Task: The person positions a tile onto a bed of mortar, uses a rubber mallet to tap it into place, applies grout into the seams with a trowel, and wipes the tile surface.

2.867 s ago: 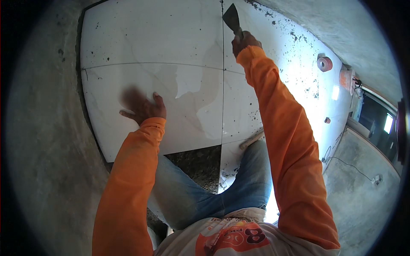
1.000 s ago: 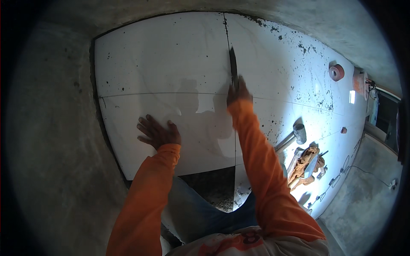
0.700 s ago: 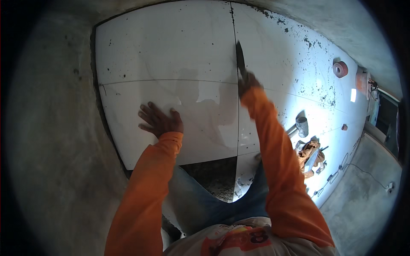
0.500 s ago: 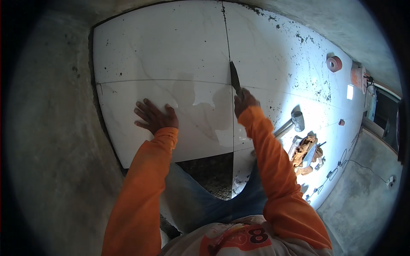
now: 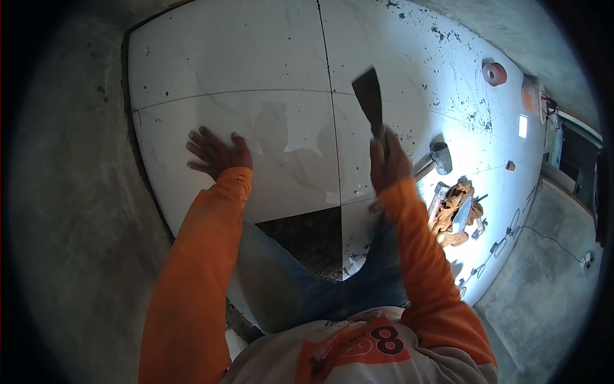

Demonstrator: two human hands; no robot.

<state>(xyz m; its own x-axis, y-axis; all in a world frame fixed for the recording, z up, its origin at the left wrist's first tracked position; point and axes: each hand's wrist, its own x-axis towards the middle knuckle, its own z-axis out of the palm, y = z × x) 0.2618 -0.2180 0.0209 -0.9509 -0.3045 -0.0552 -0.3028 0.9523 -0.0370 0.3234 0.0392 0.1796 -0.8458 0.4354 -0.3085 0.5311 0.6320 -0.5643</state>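
Several white tiles lie below both hands, dark joint running between hands. Left hand spread flat; right hand wraps scraper. Blade, just beyond right hand, now swung off joint; joint-scraping seems paused.

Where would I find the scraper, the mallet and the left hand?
Scraper (image 5: 369,96): head view, on its flat blade.
Mallet (image 5: 441,158): head view, on its dark striking end.
Left hand (image 5: 221,153): head view, middle of its back.

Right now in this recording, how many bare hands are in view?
2: the left hand is spread on a white tile; the right hand grips a scraper, right of it. Neither is hidden.
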